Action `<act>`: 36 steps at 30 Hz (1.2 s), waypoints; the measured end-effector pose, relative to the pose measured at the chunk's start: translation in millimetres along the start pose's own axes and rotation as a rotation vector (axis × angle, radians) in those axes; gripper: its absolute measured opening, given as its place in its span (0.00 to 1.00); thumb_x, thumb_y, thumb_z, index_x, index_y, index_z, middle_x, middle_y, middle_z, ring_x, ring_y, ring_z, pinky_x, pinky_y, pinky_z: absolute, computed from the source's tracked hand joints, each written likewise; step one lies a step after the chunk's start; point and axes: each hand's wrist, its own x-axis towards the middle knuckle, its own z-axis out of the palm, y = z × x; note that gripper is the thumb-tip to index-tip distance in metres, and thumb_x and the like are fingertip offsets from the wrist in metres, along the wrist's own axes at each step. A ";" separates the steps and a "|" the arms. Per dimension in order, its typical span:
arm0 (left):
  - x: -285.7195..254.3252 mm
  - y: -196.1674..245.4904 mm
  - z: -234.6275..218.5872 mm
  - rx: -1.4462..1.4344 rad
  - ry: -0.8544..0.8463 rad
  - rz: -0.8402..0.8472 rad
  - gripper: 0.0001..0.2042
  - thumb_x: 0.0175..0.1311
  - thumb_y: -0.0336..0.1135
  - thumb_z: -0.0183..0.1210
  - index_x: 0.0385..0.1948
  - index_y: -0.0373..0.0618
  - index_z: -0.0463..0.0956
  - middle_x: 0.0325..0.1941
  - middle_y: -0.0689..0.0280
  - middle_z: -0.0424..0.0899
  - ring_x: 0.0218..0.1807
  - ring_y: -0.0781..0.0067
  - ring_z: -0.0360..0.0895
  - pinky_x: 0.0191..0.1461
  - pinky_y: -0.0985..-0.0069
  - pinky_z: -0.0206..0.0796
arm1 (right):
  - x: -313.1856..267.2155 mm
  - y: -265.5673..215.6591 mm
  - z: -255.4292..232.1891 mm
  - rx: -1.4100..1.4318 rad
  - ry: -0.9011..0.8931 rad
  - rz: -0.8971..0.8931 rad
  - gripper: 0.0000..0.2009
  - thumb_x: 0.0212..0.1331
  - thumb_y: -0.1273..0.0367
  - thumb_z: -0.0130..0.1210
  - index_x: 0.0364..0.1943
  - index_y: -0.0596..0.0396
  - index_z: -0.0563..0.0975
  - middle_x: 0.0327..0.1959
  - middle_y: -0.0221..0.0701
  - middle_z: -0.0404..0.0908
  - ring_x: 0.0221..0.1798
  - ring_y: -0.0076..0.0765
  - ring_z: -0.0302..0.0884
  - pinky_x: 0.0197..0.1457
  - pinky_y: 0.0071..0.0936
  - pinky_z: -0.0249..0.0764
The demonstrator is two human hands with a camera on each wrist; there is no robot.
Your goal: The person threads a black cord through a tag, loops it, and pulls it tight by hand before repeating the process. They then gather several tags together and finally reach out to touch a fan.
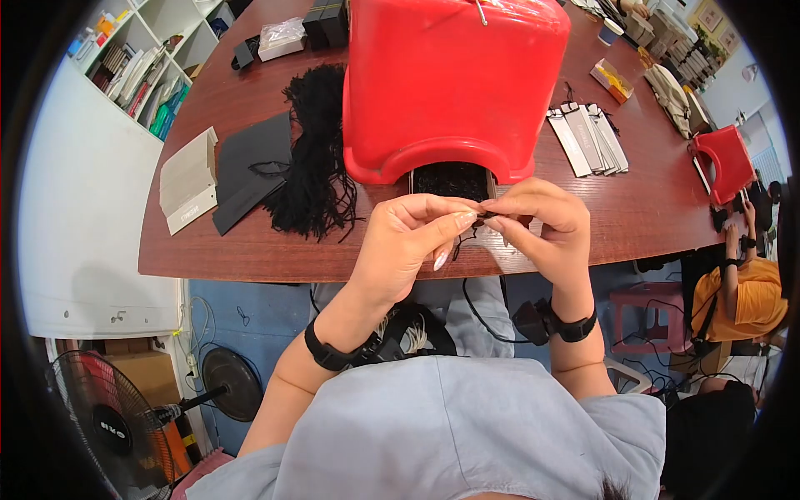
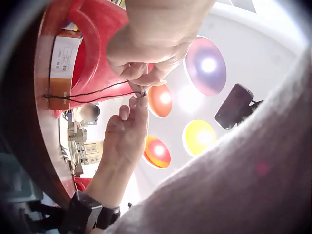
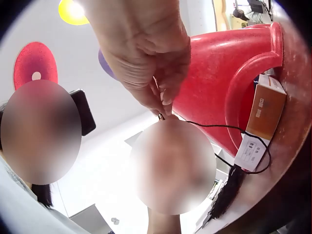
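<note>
Dark red wood spans a busy workroom, where white shelves (image 1: 171, 50) stand beyond the left end of the bench (image 1: 225, 258). At the middle of its front edge, a person in a light blue top works with both hands raised and fingertips meeting. The left hand (image 1: 404, 242) and the right hand (image 1: 550, 221) each pinch a black cord (image 3: 219, 126) between thumb and fingers; a small glint at the fingertips is too tiny to identify. The cord loops down to a black tassel (image 3: 228, 192), seen from the right wrist. Just behind the hands stands a red plastic stool (image 1: 454, 92), an orange-and-white box (image 3: 265, 112) at its arched opening. Toward the bench's left edge lie a heap of black tassels (image 1: 308, 158), a black sheet (image 1: 246, 171) and a grey card (image 1: 187, 183). White tags (image 1: 587, 137) fan out right of the stool. Beyond the right edge, another person wears an orange shirt (image 1: 742, 292).
</note>
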 end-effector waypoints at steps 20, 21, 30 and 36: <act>2.9 -5.8 -2.9 -0.174 -0.060 -0.083 0.08 0.55 0.30 0.53 0.35 0.37 0.75 0.23 0.71 0.74 0.21 0.88 0.61 0.21 0.92 0.49 | 2.4 13.2 12.2 0.163 0.103 -0.086 0.06 0.37 0.80 0.57 0.23 0.59 0.76 0.19 0.27 0.72 0.17 0.13 0.63 0.18 0.11 0.57; 3.1 -5.5 -3.1 -0.174 -0.059 -0.081 0.08 0.55 0.30 0.53 0.35 0.37 0.75 0.23 0.71 0.74 0.21 0.88 0.61 0.21 0.92 0.49 | 2.7 13.6 12.2 0.172 0.104 -0.101 0.06 0.37 0.81 0.57 0.23 0.59 0.76 0.19 0.27 0.72 0.17 0.13 0.64 0.19 0.11 0.58; 8.3 -0.9 -7.3 -0.252 -0.088 -0.229 0.09 0.55 0.31 0.54 0.35 0.38 0.74 0.25 0.73 0.73 0.21 0.90 0.60 0.21 0.92 0.49 | 3.0 5.7 11.0 0.321 0.071 0.147 0.06 0.39 0.80 0.57 0.24 0.59 0.76 0.20 0.26 0.73 0.19 0.12 0.64 0.22 0.11 0.58; 10.9 1.3 -10.6 -0.255 -0.166 -0.243 0.07 0.55 0.31 0.54 0.31 0.38 0.74 0.25 0.72 0.72 0.21 0.90 0.60 0.20 0.92 0.49 | 8.2 0.8 2.0 0.201 -0.061 0.203 0.05 0.40 0.79 0.57 0.24 0.59 0.76 0.20 0.24 0.73 0.18 0.10 0.64 0.20 0.10 0.58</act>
